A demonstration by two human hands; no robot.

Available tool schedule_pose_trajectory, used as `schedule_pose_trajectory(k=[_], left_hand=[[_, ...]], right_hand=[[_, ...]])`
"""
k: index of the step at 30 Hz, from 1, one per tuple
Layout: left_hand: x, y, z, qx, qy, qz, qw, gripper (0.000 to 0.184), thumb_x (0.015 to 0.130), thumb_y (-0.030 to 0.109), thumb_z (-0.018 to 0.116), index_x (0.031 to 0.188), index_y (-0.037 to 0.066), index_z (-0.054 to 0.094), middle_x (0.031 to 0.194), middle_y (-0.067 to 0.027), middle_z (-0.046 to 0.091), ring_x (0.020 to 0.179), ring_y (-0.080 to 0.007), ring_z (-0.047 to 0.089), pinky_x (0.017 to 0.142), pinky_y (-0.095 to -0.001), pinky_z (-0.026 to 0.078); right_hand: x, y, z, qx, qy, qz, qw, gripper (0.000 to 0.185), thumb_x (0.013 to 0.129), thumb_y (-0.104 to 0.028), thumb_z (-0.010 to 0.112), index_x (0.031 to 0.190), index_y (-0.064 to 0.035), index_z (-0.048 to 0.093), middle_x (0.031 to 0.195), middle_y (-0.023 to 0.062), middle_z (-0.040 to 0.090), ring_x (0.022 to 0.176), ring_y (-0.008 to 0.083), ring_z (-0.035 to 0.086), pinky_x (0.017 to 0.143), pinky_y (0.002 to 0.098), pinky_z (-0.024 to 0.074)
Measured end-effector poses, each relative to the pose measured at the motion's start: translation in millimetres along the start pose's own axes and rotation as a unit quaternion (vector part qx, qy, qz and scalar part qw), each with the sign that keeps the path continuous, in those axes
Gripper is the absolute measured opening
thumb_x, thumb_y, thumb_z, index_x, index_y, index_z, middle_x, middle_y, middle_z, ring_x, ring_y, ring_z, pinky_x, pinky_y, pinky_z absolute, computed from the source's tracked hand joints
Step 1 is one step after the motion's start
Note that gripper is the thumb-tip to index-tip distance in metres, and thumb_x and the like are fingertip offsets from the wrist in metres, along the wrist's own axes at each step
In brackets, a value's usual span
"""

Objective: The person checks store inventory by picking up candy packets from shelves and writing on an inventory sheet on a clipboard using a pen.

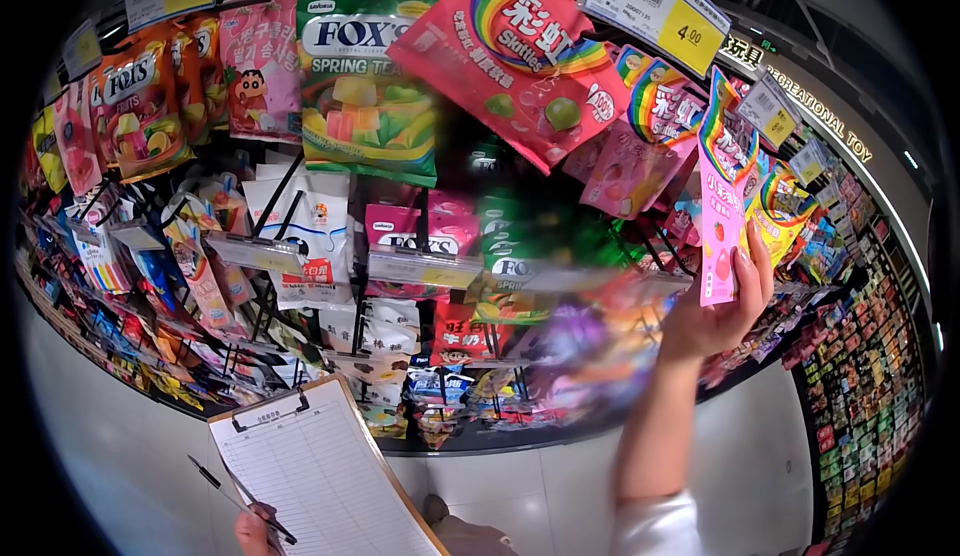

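Observation:
My right hand is raised at the right, thumb and fingers closed on the lower edge of a pink candy bag with a rainbow top. Beside it hang more Skittles bags, and a larger red Skittles bag tilts out in front of the rack. At the bottom left, my left hand grips a clipboard at its edge, together with a black pen. A sheet printed with a table is clipped on; the lower part of the left hand lies outside the picture.
Green Fox's candy bags and orange Fox's bags hang on hooks at the left. Price tags stick out above them. Lower rows carry more bags, including a white bag. Grey tiled floor lies below.

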State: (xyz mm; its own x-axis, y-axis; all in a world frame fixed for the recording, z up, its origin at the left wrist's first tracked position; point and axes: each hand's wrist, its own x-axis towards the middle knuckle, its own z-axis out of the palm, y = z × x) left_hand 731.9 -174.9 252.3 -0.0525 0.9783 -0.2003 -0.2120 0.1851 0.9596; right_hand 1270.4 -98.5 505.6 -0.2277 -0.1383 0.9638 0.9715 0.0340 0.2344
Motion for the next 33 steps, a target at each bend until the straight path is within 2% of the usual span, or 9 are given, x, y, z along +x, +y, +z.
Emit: schedule_pose_trajectory(k=[5, 10, 16, 21, 25, 28, 30, 33], left_hand=[[-2.7, -3.4, -7.1, 0.027, -0.006, 0.006, 1.000, 0.031, 0.100, 0.020, 0.046, 0.115, -0.004, 0.058, 0.107, -0.0108, 0.062, 0.099, -0.0190, 0.057, 0.088, -0.0317, 0.046], [-5.2, -7.8, -10.7, 0.041, 0.003, 0.007, 0.999, 0.031, 0.100, 0.021, 0.047, 0.114, -0.004, 0.059, 0.106, -0.0101, 0.062, 0.097, -0.0178, 0.057, 0.086, -0.0303, 0.045], [-6.4, -10.3, -14.3, 0.015, -0.006, 0.007, 1.000, 0.032, 0.100, 0.023, 0.049, 0.114, -0.004, 0.060, 0.102, -0.0080, 0.062, 0.091, -0.0138, 0.055, 0.078, -0.0270, 0.044], [-9.5, -6.2, -8.1, 0.054, 0.009, 0.011, 0.998, 0.031, 0.101, 0.022, 0.047, 0.111, -0.003, 0.061, 0.096, -0.0061, 0.063, 0.082, -0.0121, 0.055, 0.070, -0.0247, 0.043], [-10.0, -10.3, -9.0, 0.031, 0.006, 0.017, 0.999, 0.032, 0.102, 0.022, 0.046, 0.111, -0.004, 0.062, 0.098, -0.0076, 0.064, 0.085, -0.0135, 0.057, 0.073, -0.0257, 0.045], [-9.8, -13.7, -15.2, 0.093, -0.006, 0.032, 0.995, 0.034, 0.102, 0.023, 0.045, 0.113, -0.005, 0.060, 0.103, -0.0103, 0.064, 0.091, -0.0161, 0.058, 0.078, -0.0272, 0.047], [-10.1, -16.0, -18.5, 0.044, -0.003, 0.007, 0.999, 0.035, 0.102, 0.023, 0.045, 0.114, -0.006, 0.060, 0.108, -0.0128, 0.064, 0.098, -0.0188, 0.059, 0.083, -0.0290, 0.048], [-13.0, -17.6, -19.2, 0.029, 0.005, 0.012, 0.999, 0.035, 0.102, 0.024, 0.045, 0.113, -0.007, 0.060, 0.108, -0.0136, 0.064, 0.099, -0.0195, 0.060, 0.084, -0.0299, 0.049]], right_hand=[[-0.2, -2.4, -1.7, 0.035, -0.010, 0.021, 0.999, 0.032, 0.089, -0.001, 0.066, 0.118, -0.0011, 0.052, 0.129, 0.0206, 0.051, 0.117, 0.0324, 0.057, 0.096, 0.0402, 0.0530], [4.4, -0.6, -4.6, 0.030, -0.017, 0.017, 0.999, 0.030, 0.093, -0.005, 0.063, 0.120, -0.0018, 0.051, 0.128, 0.0199, 0.052, 0.119, 0.0328, 0.056, 0.097, 0.0408, 0.0518], [13.5, -0.9, -12.6, 0.011, -0.030, 0.008, 0.999, 0.029, 0.094, -0.005, 0.062, 0.121, -0.0024, 0.051, 0.127, 0.0195, 0.052, 0.119, 0.0331, 0.056, 0.098, 0.0425, 0.0509], [23.6, -3.2, -18.7, -0.027, -0.039, -0.008, 0.999, 0.030, 0.093, -0.002, 0.061, 0.121, -0.0034, 0.050, 0.124, 0.0185, 0.054, 0.118, 0.0325, 0.056, 0.098, 0.0426, 0.0505], [22.9, -2.0, -18.0, 0.002, -0.038, 0.017, 0.999, 0.030, 0.091, 0.002, 0.060, 0.119, -0.0028, 0.053, 0.125, 0.0188, 0.056, 0.118, 0.0327, 0.057, 0.098, 0.0415, 0.0490], [23.2, 0.0, -14.7, -0.009, -0.089, 0.019, 0.996, 0.032, 0.085, 0.007, 0.058, 0.116, -0.0025, 0.060, 0.125, 0.0186, 0.060, 0.117, 0.0314, 0.057, 0.098, 0.0379, 0.0464], [23.4, -1.0, -13.0, -0.007, -0.101, 0.032, 0.994, 0.034, 0.085, 0.008, 0.058, 0.117, -0.0027, 0.059, 0.125, 0.0181, 0.060, 0.117, 0.0311, 0.058, 0.097, 0.0374, 0.0462], [23.7, -1.8, -11.4, 0.010, -0.113, 0.058, 0.992, 0.038, 0.082, 0.009, 0.058, 0.118, -0.0026, 0.060, 0.125, 0.0176, 0.061, 0.117, 0.0312, 0.058, 0.097, 0.0372, 0.0460]])
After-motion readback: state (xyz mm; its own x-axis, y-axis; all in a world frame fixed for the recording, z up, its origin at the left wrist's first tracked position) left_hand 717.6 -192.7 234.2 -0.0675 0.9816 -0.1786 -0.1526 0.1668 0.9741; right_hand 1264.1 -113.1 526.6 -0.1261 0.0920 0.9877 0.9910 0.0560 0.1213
